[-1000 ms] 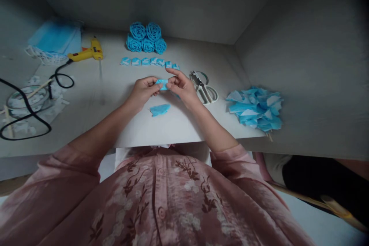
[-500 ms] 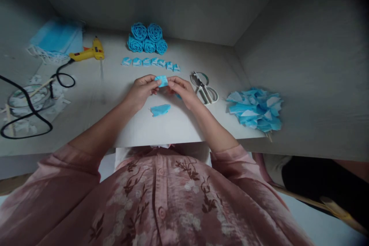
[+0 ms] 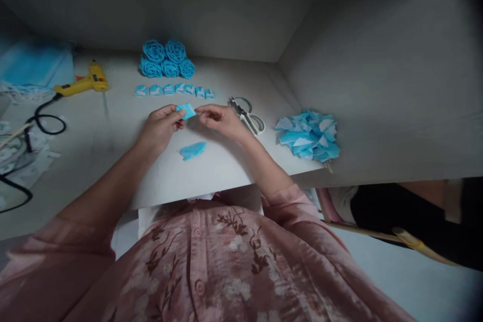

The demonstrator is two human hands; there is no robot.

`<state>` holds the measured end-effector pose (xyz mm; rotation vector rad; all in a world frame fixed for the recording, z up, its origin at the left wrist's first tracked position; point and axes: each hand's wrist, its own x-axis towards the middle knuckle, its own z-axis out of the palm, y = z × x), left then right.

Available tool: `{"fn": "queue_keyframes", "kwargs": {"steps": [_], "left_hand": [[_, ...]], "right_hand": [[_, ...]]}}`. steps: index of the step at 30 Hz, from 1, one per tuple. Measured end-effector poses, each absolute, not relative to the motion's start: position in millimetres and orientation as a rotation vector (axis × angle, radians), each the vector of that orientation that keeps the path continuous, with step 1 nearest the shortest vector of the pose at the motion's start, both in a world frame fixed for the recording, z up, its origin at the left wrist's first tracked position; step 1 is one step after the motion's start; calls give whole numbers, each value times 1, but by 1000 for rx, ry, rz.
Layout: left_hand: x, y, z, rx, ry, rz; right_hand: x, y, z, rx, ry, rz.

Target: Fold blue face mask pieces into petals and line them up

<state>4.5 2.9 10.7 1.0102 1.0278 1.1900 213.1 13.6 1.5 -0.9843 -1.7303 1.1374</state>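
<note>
My left hand point(image 3: 160, 127) pinches a small folded piece of light blue fabric point(image 3: 186, 111) between thumb and fingers. Close to that piece's right edge is my right hand point(image 3: 222, 122), its index finger stretched out and its thumb apart. Whether the fingertip touches the edge, I cannot tell. On the table below the hands lies a loose blue fabric scrap point(image 3: 192, 150). Beyond them runs a row of several small folded blue pieces point(image 3: 168, 89). Behind that row, rolled blue fabric roses point(image 3: 170, 68) are stacked in two layers.
White-handled scissors point(image 3: 247, 115) lie right of my right hand, beside a ring-shaped roll. A ruffled blue fabric bunch point(image 3: 309, 135) sits farther right. To the left are a yellow glue gun point(image 3: 85, 80) with a black cord, blue face masks point(image 3: 35, 65) and white scraps.
The view has swung right, shifting the table's things leftward. My right hand has drawn slightly away from the folded piece, which my left hand still holds, now tilted.
</note>
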Motion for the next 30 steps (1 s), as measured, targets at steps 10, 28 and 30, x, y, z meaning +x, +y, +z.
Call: {"fn": "queue_keyframes", "kwargs": {"steps": [10, 28, 30], "left_hand": [[4, 3, 10, 971, 1037, 1200], [3, 2, 13, 970, 1049, 1185], [4, 1, 13, 969, 1048, 1179]], "right_hand": [[326, 32, 20, -1765, -1760, 383], [288, 31, -2, -1965, -1894, 93], [291, 31, -5, -1952, -1854, 116]]}}
